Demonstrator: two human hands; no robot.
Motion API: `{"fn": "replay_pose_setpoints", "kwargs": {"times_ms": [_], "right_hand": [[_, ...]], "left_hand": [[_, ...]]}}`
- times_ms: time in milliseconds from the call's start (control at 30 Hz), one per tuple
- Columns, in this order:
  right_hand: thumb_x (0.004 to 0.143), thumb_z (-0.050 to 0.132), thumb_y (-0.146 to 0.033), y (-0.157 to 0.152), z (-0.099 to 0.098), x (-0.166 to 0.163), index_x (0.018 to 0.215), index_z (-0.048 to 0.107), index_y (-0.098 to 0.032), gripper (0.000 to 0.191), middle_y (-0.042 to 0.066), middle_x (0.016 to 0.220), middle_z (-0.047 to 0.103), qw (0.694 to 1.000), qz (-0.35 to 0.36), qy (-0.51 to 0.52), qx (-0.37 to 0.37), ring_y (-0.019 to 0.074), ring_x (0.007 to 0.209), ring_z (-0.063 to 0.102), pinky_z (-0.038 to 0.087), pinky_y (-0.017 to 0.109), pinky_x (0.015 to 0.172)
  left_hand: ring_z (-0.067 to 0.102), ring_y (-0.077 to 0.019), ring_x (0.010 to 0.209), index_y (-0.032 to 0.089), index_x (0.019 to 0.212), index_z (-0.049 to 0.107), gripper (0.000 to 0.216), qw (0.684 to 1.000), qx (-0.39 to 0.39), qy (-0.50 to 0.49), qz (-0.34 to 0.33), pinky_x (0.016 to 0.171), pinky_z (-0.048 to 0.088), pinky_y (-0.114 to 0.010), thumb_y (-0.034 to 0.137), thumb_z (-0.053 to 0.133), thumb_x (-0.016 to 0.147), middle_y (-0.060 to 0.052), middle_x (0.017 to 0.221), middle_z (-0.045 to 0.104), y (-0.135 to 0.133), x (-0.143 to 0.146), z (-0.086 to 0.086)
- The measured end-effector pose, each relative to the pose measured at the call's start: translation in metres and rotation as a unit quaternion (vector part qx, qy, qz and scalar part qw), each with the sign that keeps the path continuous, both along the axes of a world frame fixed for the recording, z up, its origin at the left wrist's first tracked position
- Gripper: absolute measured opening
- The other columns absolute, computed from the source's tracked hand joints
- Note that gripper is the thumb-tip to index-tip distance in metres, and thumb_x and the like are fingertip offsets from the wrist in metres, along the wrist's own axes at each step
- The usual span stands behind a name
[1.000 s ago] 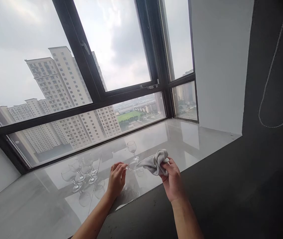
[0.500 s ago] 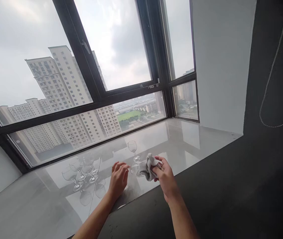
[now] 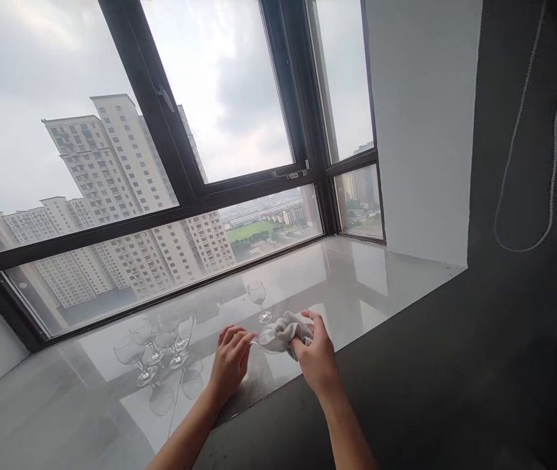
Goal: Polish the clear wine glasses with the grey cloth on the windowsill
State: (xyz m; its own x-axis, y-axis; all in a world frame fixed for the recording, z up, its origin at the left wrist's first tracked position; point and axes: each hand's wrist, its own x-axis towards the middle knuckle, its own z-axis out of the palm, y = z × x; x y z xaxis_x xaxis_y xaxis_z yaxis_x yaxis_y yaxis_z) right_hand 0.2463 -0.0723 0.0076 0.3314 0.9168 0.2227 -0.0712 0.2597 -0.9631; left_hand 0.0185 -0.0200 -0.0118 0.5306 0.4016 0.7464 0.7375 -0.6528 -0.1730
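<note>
My left hand (image 3: 232,358) is closed on the stem end of a wine glass (image 3: 267,339) that lies tipped sideways, its bowl toward the right. A crumpled grey-white cloth (image 3: 287,330) is pinched in my right hand (image 3: 316,356), pressed against the mouth of that bowl. Whether some of the cloth reaches inside the glass is hard to tell. Just behind, another wine glass (image 3: 256,298) stands upright on the glossy sill (image 3: 351,287). The fingertips of my left hand are partly hidden.
Several upright wine glasses (image 3: 144,358) stand grouped on the sill at the left. Dark-framed windows (image 3: 188,196) rise behind it, with a white wall (image 3: 422,130) to the right. A looped bead cord (image 3: 555,150) hangs at far right. The sill's front edge runs below my hands.
My right hand has turned slightly and shifted the cloth, which now bunches closer over the glass's bowl. My left hand keeps its hold. The whole view has shifted a little.
</note>
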Motion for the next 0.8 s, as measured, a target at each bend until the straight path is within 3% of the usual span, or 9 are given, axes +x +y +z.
{"fn": "replay_pose_setpoints", "kwargs": {"times_ms": [200, 467, 700, 800], "right_hand": [[0.075, 0.065, -0.038, 0.0, 0.0, -0.004, 0.12, 0.055, -0.02, 0.049, 0.008, 0.1, 0.069, 1.0, -0.026, -0.001, -0.006, 0.019, 0.07, 0.063, 0.046, 0.028, 0.061], [0.073, 0.068, -0.041, -0.003, -0.001, -0.008, 0.112, 0.057, -0.02, 0.045, 0.007, 0.09, 0.069, 0.998, 0.008, 0.058, -0.02, 0.0198, 0.068, 0.063, 0.045, 0.027, 0.055], [0.077, 0.062, -0.037, 0.003, -0.006, -0.01, 0.115, 0.058, -0.023, 0.041, 0.009, 0.108, 0.065, 0.995, -0.094, -0.02, 0.009, 0.0231, 0.087, 0.064, 0.048, 0.031, 0.07], [0.078, 0.061, -0.038, 0.005, -0.007, -0.012, 0.115, 0.058, -0.023, 0.04, 0.009, 0.106, 0.065, 0.997, -0.073, -0.022, 0.01, 0.0229, 0.086, 0.064, 0.048, 0.031, 0.07]], "left_hand": [[0.062, -0.0199, 0.092, 0.025, 0.116, 0.062, 0.03, 1.0, 0.0, 0.014, -0.01, 0.098, 0.043, -0.043, 0.01, 0.05, 0.093, -0.003, 0.09, 0.07, 0.001, -0.001, -0.002], [0.064, -0.02, 0.095, 0.025, 0.115, 0.063, 0.028, 1.0, 0.017, 0.016, -0.002, 0.097, 0.043, -0.043, 0.011, 0.052, 0.093, -0.003, 0.093, 0.072, 0.001, -0.003, -0.001], [0.062, -0.0199, 0.092, 0.025, 0.115, 0.061, 0.028, 0.999, 0.026, 0.041, -0.001, 0.099, 0.041, -0.045, 0.009, 0.054, 0.092, -0.002, 0.09, 0.072, 0.001, -0.002, -0.003], [0.061, -0.02, 0.091, 0.024, 0.112, 0.061, 0.026, 0.999, 0.027, 0.03, 0.002, 0.098, 0.042, -0.044, 0.009, 0.054, 0.092, -0.003, 0.09, 0.071, 0.002, -0.002, -0.003]]}}
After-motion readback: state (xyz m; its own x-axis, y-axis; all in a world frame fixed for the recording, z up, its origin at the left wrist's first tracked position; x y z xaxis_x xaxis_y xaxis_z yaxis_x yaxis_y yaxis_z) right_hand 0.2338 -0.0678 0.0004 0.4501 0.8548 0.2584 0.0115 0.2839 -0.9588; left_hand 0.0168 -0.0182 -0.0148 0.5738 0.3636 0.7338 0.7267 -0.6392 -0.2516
